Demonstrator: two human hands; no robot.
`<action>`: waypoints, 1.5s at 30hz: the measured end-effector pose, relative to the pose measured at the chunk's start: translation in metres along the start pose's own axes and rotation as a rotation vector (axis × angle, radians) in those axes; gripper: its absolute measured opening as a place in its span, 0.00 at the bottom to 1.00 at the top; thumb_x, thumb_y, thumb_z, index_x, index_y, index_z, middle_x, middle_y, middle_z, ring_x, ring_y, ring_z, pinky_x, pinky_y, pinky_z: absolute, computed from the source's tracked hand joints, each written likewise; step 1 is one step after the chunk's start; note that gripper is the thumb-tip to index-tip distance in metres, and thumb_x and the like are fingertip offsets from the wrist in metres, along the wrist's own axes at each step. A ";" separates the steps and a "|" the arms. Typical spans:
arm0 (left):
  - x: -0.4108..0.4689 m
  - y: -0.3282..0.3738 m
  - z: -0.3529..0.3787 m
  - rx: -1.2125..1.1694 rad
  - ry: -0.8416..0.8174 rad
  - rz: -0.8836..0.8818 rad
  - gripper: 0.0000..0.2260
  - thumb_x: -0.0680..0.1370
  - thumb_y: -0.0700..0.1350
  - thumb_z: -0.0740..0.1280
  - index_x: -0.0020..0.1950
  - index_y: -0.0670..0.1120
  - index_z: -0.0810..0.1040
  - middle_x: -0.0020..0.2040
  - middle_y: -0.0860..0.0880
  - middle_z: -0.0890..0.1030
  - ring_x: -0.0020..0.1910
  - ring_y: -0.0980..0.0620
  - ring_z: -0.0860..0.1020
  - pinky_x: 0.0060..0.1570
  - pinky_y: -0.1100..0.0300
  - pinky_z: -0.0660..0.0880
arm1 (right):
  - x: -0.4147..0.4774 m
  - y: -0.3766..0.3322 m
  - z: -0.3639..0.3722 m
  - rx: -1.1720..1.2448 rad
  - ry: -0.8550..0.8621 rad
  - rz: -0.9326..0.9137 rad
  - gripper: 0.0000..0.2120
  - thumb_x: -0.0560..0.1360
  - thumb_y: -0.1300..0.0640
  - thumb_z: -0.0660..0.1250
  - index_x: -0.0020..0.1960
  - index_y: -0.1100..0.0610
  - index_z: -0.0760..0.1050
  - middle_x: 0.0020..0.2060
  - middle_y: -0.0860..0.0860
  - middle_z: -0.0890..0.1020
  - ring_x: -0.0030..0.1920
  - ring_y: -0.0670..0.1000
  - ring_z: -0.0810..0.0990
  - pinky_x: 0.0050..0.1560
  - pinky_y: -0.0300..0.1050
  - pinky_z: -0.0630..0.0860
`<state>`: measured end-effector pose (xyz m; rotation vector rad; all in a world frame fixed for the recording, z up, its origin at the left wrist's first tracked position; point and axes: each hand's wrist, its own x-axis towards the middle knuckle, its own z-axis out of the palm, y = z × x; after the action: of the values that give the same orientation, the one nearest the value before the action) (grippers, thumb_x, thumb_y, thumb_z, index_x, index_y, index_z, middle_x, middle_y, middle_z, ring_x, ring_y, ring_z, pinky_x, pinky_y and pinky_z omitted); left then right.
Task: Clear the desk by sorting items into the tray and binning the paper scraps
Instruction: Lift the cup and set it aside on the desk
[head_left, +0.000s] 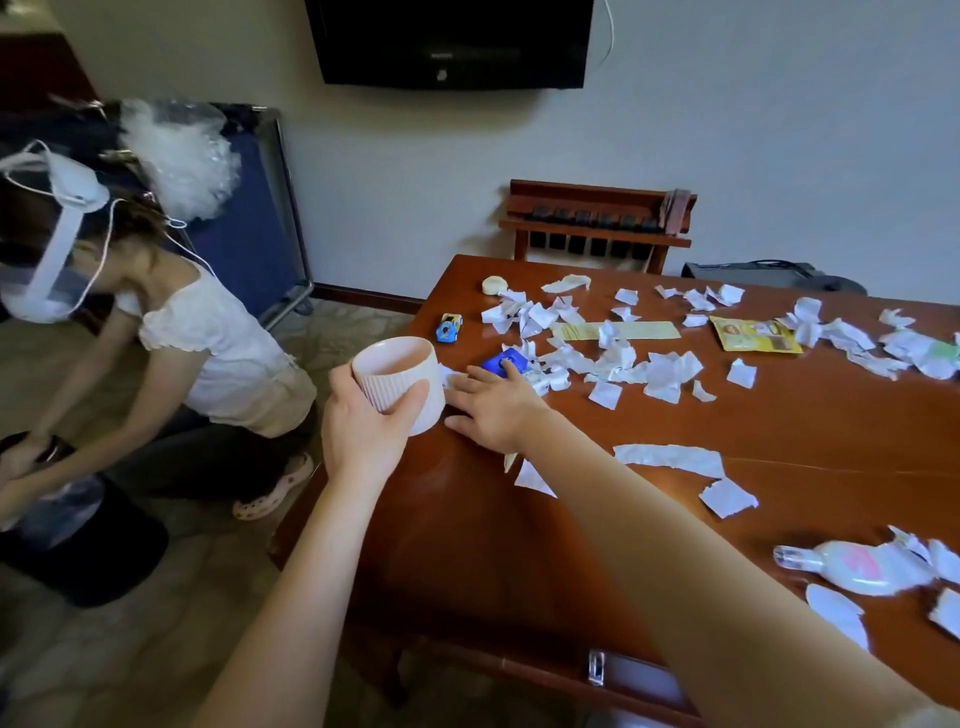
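My left hand grips a pale ribbed cup at the desk's left edge, holding it just off the wood. My right hand lies flat on the brown desk beside the cup, fingers straight, its fingertips touching a blue item and a white scrap. Torn white paper scraps are strewn across the desk. A small blue and yellow toy car sits near the far left edge. No tray is in view.
A person crouches on the floor at the left over a black bin with a plastic liner. On the desk lie a yellow packet, a long pale slip, a tape roll and a white bottle. A wooden rack stands behind the desk.
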<state>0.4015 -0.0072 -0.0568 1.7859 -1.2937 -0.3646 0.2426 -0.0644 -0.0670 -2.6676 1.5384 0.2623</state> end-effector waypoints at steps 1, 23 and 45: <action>0.000 0.000 0.003 -0.001 -0.009 0.003 0.33 0.71 0.56 0.70 0.68 0.43 0.62 0.63 0.42 0.74 0.61 0.42 0.74 0.50 0.54 0.72 | -0.003 0.005 0.001 -0.005 0.007 0.021 0.25 0.81 0.42 0.45 0.77 0.45 0.50 0.77 0.48 0.53 0.77 0.53 0.48 0.73 0.62 0.41; -0.011 -0.005 0.014 -0.092 -0.322 0.127 0.36 0.70 0.50 0.73 0.73 0.47 0.58 0.69 0.47 0.69 0.67 0.46 0.69 0.59 0.54 0.70 | -0.070 0.051 0.023 0.121 0.167 0.277 0.21 0.81 0.44 0.51 0.72 0.47 0.63 0.73 0.47 0.64 0.75 0.53 0.57 0.73 0.63 0.44; -0.099 0.135 0.106 0.570 -0.622 0.678 0.28 0.78 0.55 0.60 0.74 0.45 0.59 0.77 0.45 0.51 0.77 0.45 0.45 0.73 0.43 0.53 | -0.263 0.116 0.021 0.329 0.478 0.463 0.13 0.77 0.56 0.62 0.60 0.53 0.76 0.56 0.49 0.79 0.53 0.50 0.78 0.48 0.42 0.77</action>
<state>0.2067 0.0191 -0.0364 1.5706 -2.5435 -0.1681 0.0112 0.1048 -0.0382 -2.1845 2.0952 -0.6072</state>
